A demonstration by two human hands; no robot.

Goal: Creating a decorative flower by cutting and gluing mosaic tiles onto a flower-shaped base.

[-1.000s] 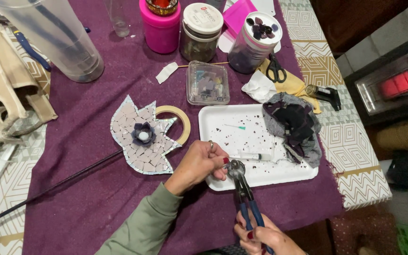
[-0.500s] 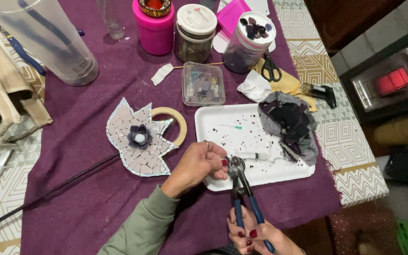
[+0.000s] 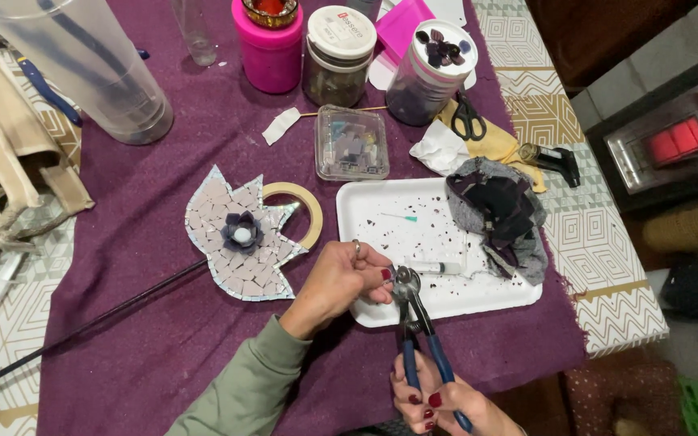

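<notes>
My right hand (image 3: 438, 404) grips the blue handles of wheeled tile nippers (image 3: 410, 311) at the bottom edge, jaws pointing up over the white tray (image 3: 369, 206). My left hand (image 3: 341, 278) pinches something small at the nipper jaws; the piece itself is too small to make out. Left of that hand lies a tulip-shaped mosaic (image 3: 240, 234) of pale tiles with a dark flower at its middle, on a long dark rod (image 3: 90, 323). A roll of tape (image 3: 310, 211) lies partly under the mosaic.
The tray holds dark chips, a syringe (image 3: 436, 266) and a dark cloth (image 3: 501, 211). Behind it stand a clear tile box (image 3: 352, 144), two jars (image 3: 337, 55), a pink container (image 3: 267, 48), scissors (image 3: 468, 117) and a big clear jug (image 3: 82, 60). A heater (image 3: 672, 149) glows at right.
Both hands and the nippers stay at the tray's near edge; the nipper handles have closed together a little. The view has shifted slightly.
</notes>
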